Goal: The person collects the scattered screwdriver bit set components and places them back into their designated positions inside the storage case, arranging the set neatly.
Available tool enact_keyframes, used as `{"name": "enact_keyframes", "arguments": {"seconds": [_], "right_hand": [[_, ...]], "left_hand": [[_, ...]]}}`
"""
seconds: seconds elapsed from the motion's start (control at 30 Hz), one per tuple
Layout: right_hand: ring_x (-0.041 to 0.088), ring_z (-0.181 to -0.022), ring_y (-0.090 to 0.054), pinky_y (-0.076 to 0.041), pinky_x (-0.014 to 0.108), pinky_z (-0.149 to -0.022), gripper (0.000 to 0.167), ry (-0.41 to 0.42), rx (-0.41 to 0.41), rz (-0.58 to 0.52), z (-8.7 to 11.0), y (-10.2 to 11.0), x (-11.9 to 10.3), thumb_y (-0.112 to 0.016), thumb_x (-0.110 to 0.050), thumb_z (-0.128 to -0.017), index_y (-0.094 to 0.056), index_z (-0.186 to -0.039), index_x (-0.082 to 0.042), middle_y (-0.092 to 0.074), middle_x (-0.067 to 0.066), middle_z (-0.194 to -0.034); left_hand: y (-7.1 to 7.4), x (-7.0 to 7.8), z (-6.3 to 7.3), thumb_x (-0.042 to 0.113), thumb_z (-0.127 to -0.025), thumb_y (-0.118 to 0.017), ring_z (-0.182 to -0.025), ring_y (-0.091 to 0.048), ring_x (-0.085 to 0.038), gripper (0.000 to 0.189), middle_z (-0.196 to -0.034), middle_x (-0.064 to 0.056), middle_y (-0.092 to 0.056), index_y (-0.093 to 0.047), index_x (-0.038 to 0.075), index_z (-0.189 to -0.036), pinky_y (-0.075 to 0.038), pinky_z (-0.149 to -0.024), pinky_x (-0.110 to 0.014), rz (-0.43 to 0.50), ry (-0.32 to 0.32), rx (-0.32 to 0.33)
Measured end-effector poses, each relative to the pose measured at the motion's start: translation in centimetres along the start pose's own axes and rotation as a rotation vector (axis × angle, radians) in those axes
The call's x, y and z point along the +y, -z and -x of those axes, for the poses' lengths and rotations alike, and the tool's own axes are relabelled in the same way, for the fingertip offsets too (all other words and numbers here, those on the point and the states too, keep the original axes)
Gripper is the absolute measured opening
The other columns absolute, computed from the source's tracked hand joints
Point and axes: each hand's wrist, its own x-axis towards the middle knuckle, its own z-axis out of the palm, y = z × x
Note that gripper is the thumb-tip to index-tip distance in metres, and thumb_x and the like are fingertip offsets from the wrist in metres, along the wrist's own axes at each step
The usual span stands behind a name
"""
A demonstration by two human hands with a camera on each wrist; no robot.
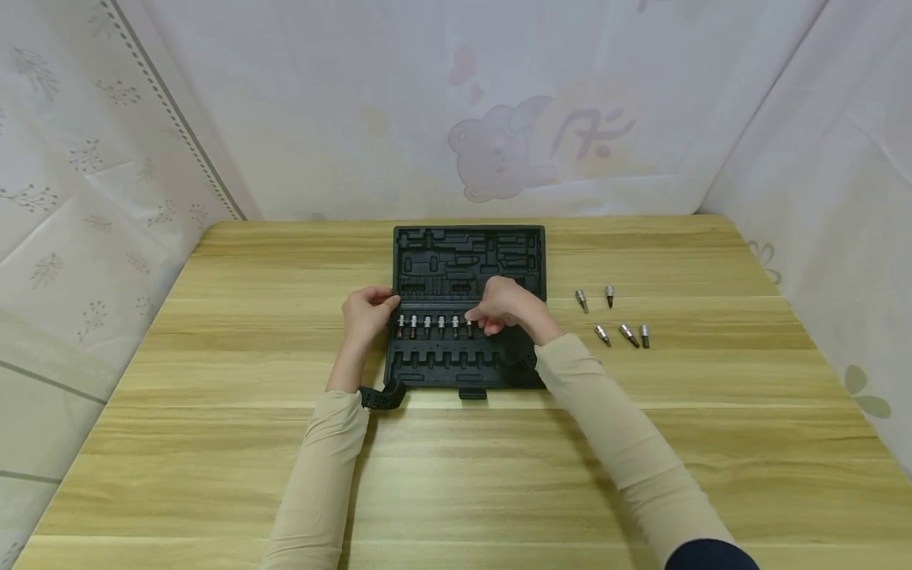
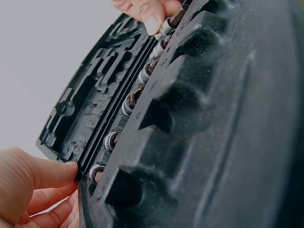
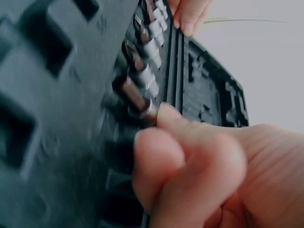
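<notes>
Touches the rightmost socket bit (image 1: pixel 469 331) of six in the open black case (image 1: pixel 427 379) with curled right hand (image 1: pixel 504 302); whether pinching, cannot tell. Has five loose bits (image 1: pixel 628 336) on the table (image 1: pixel 499 475), rightward. Grips the case's left edge with left hand (image 1: pixel 366 317), thumb against fingers.

The case (image 1: pixel 427 381) lies open on the table (image 1: pixel 456 475), at frame centre. Its lid (image 1: pixel 470 261) is behind its base. Six bits (image 1: pixel 442 326) sit in one left-to-right row in the base, behind a line of slots (image 1: pixel 447 359). The left hand (image 1: pixel 366 315) is at the case's left edge; the right hand (image 1: pixel 507 304) is at the row's right end, touching the rightmost bit (image 1: pixel 469 328). Right of the case, five loose bits (image 1: pixel 628 335) lie on the table: two behind, three in front.
</notes>
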Motion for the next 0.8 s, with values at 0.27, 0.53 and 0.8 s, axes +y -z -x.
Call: {"name": "enact_keyframes", "arguments": {"seconds": [0.27,0.53,0.8], "right_hand": [[0.008,-0.039,-0.05,-0.043,0.023,-0.048,0.031,-0.019,-0.043,0.11,-0.9,0.4,-0.2,-0.068,-0.027,-0.087,-0.064,-0.065,-0.005,-0.054,0.001,-0.05],[0.008,-0.041,-0.047,-0.046,0.023,-0.053,0.025,-0.057,-0.08,0.208,-1.0,0.7,-1.4,-0.068,-0.025,-0.086,-0.065,-0.079,-0.001,-0.052,0.001,-0.052],[0.007,-0.041,-0.048,-0.051,0.026,-0.066,0.032,-0.08,-0.074,0.462,-1.4,0.9,-2.9,-0.069,-0.033,-0.084,-0.069,-0.087,-0.002,-0.057,0.001,-0.056]], "left_hand": [[0.0,-0.1,0.0,0.011,-0.087,-0.065,-0.087,-0.062,-0.028,0.022,-0.097,-0.02,-0.067,-0.069,-0.003,-0.104,-0.05,-0.067,-0.03,0.004,0.016,-0.015],[0.1,-0.2,0.0,0.01,-0.086,-0.066,-0.076,-0.061,-0.024,0.02,-0.094,-0.02,-0.067,-0.069,-0.004,-0.101,-0.047,-0.058,-0.023,0.017,0.004,-0.017],[0.1,-0.2,-0.2,0.008,-0.085,-0.066,-0.062,-0.055,-0.01,0.02,-0.092,-0.02,-0.067,-0.069,-0.005,-0.1,-0.044,-0.055,-0.018,0.031,0.0,-0.017]]}}
